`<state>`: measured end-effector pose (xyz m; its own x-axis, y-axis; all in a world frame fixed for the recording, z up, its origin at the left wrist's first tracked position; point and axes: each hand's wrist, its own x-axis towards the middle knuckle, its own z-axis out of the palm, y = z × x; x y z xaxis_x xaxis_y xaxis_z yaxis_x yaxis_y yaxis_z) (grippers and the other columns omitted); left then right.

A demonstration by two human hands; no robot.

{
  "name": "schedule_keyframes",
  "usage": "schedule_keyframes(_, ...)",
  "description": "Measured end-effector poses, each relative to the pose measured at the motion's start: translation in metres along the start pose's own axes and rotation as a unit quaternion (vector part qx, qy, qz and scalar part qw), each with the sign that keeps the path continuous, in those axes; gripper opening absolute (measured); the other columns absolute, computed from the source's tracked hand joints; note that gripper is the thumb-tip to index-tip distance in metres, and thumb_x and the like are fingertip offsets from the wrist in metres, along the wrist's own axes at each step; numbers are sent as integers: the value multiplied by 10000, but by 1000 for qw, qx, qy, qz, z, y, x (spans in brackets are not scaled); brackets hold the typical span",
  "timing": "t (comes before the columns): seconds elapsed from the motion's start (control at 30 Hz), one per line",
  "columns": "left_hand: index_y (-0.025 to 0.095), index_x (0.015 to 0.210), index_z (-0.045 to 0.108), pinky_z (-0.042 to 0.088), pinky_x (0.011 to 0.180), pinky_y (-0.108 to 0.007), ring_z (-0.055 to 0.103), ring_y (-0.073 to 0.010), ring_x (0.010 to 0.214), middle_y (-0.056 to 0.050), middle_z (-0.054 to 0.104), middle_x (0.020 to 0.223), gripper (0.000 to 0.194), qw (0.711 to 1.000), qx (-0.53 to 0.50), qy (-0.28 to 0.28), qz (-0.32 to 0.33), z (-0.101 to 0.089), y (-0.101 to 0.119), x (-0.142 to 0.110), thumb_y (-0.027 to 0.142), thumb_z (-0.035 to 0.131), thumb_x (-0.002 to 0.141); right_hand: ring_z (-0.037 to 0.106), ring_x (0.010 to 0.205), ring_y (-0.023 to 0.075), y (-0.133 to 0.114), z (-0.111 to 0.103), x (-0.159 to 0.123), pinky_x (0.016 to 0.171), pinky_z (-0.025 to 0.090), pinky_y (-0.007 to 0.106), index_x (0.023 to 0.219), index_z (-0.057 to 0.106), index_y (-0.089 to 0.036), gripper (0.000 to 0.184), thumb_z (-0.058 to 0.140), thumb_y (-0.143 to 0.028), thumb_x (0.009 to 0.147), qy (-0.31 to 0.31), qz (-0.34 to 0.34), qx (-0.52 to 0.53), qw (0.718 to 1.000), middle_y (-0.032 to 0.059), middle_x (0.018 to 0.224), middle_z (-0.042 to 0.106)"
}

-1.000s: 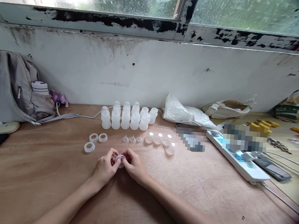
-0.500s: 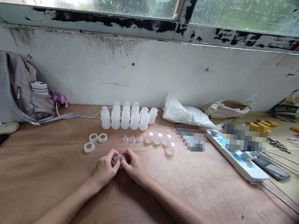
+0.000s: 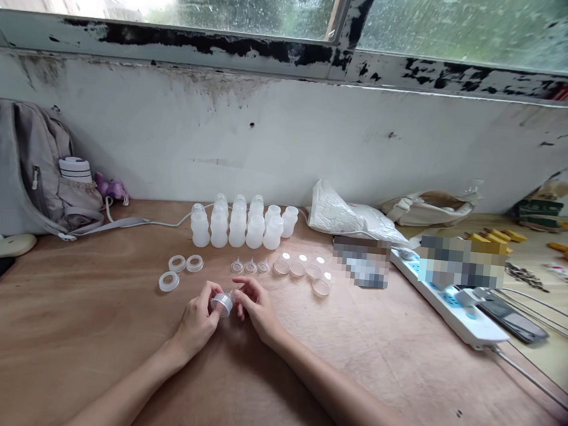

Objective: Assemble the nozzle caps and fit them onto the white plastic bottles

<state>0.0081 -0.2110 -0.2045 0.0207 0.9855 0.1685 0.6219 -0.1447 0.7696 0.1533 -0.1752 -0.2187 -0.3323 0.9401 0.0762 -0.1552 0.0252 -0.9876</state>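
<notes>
My left hand [image 3: 198, 320] grips a clear baby bottle collar ring [image 3: 222, 304], tipped on its side, with its thumb inside the ring. From the ring's right side a small clear nipple [image 3: 231, 294] pokes out. My right hand [image 3: 257, 309] pinches at this nipple's tip; its index finger is raised and extended. Beyond my hands lie three loose collar rings [image 3: 176, 263] on the left. Three clear nipples [image 3: 250, 266] stand in a row at centre. Several clear round caps [image 3: 297, 269] with white discs behind them lie to the right.
Several frosted baby bottles [image 3: 237, 228] stand at the back by the wall. A grey backpack [image 3: 12, 160] is at left. To the right are a white plastic bag [image 3: 349, 212], a white power strip [image 3: 456, 303] with cables, and a dark phone [image 3: 517, 319].
The ring has turned from facing me onto its side, showing the nipple poking out rightward. My right fingers have moved off the ring to the nipple's tip.
</notes>
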Motion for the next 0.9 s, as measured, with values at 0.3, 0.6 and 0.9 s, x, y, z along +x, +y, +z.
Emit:
schedule_keyframes(0.3, 207, 855, 423, 411, 519, -206, 521, -100, 510, 28, 574, 665, 62, 986, -144, -78, 20, 1, -2, 0, 245, 400, 813, 427, 414, 61, -4, -5, 2, 430, 343, 193, 685, 513, -157, 268, 582, -409, 745, -56, 38, 29, 997, -58, 498, 491)
schedule_keyframes(0.6, 193, 834, 441, 358, 388, -168, 459, -72, 437, 32, 567, 652, 194, 964, -248, -92, -9, 3, -7, 3, 377, 474, 782, 474, 429, 66, -10, -17, 6, 450, 372, 199, 718, 531, -150, 286, 648, -408, 678, -133, 81, 41, 987, -39, 581, 562)
schedule_keyframes(0.9, 170, 682, 428, 312, 456, -167, 436, -65, 462, 50, 526, 523, 202, 962, -262, -71, -25, -1, 3, 3, 315, 552, 747, 454, 385, 62, -7, -17, 8, 385, 324, 176, 671, 509, -143, 264, 628, -375, 712, -141, 87, 69, 984, -46, 505, 539)
